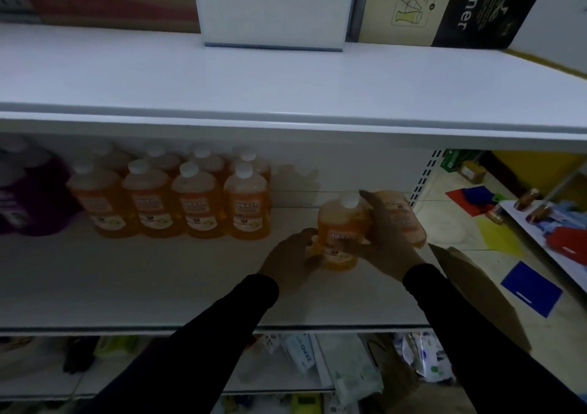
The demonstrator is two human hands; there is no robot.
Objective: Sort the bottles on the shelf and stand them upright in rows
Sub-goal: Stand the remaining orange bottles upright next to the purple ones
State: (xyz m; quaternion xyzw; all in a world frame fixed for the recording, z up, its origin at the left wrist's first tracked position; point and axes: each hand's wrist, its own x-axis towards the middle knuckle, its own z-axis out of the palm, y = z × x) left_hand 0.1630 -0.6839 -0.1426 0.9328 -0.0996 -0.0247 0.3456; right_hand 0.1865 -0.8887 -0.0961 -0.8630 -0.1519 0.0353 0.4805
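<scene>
Dark sleeves [222,328] are reaching from the bottom of the frame toward the middle shelf [158,286]. Both hands are working at the right end of that shelf, well apart from the sorted group.

Hand state:
- Left hand [290,256] is grasping the lower left side of an upright orange bottle [341,232], fingers wrapping its base.
- Right hand [386,239] is pressing against the right side of the same bottle while also covering a second orange bottle [405,216] just behind it. Whether that second bottle is being gripped or only touched cannot be told, and its posture is unclear; it is appearing tilted.

Task item location: 2 loose bottles are sitting at the right end of the shelf. The standing rows [171,197] are occupying the left-centre, with 4 bottles in the front row and more white caps showing behind. Purple bottles [28,197] are standing at the far left.

Step in hand, as judged: the person is collecting the remaining stray bottles for transfer to the orange rows.

Next move, as judged: it is calling for carrying the held bottle leftward across the bare gap and setting it upright beside the rightmost front-row bottle [247,204], label facing forward. Care is being required to avoid knocking the neighbouring bottles.
</scene>
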